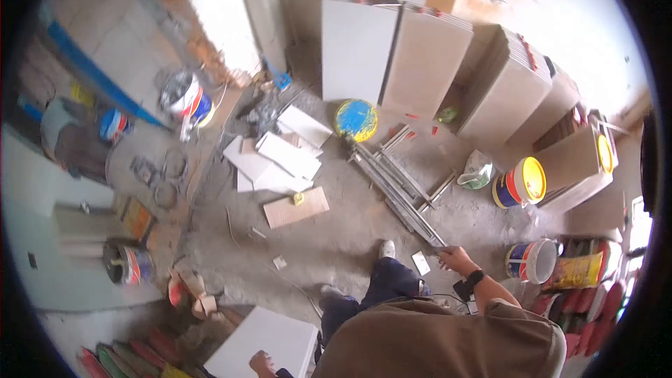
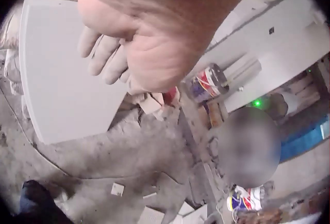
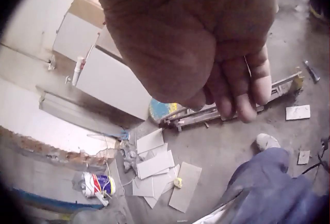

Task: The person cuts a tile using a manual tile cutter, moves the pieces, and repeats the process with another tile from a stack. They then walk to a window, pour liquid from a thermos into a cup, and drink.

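Observation:
My right hand (image 1: 458, 260) hangs with loosely bent fingers, overlapping the near end of a long metal tile cutter (image 1: 402, 199) on the floor. In the right wrist view the fingers of that hand (image 3: 206, 54) droop downward and the cutter's rails (image 3: 198, 117) run behind them. Low at the front left, my left hand (image 1: 261, 364) is over a large white tile (image 1: 273, 332). The left wrist view has that hand (image 2: 149, 38) with its fingers relaxed and the tile (image 2: 67, 80) behind them. Neither palm shows a held object.
Cut white tiles (image 1: 287, 157) and a ribbed beige tile (image 1: 280, 215) lie on the floor ahead. Stacks of large tiles (image 1: 357, 49) lean along the back wall. Paint buckets (image 1: 509, 190) stand at right and left. A person crouches (image 1: 77, 140) at far left. A cable (image 1: 294, 283) crosses the floor.

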The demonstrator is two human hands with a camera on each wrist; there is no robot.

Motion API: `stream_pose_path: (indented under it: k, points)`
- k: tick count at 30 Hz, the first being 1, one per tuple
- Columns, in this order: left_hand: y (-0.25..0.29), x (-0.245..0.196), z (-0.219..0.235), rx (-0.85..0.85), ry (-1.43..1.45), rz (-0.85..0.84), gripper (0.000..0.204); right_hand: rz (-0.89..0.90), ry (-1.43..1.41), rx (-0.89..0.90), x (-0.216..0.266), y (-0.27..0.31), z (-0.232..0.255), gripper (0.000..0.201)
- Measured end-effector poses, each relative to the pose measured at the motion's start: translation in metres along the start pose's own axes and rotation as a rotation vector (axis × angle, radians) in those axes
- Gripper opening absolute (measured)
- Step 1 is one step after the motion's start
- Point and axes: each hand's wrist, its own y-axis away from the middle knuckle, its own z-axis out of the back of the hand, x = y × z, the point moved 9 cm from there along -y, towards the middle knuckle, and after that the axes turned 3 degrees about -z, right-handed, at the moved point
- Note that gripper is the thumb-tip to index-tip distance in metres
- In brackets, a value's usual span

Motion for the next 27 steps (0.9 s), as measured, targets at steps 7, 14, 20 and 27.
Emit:
stream_pose_path:
  k: [7, 14, 20, 27]
  points:
    - [0.168, -0.108, -0.19, 0.305, -0.248, -0.111, 0.04, -0.161, -0.232, -0.202, -0.056, -0.024, 0.117, 0.023]
    - [0.259, -0.18, -0.322, 0.475, -0.474, -0.17, 0.042, -0.156, -0.412, -0.353, -0.126, -0.044, 0.174, 0.019]
    - [0.234, -0.24, -0.436, 0.562, -0.556, -0.218, 0.036, -0.347, -0.606, -0.364, -0.168, -0.025, 0.136, 0.016]
    - [0.239, -0.332, -0.609, 0.768, -0.597, -0.188, 0.03, -0.47, -0.646, -0.467, -0.088, 0.002, 0.146, 0.019]
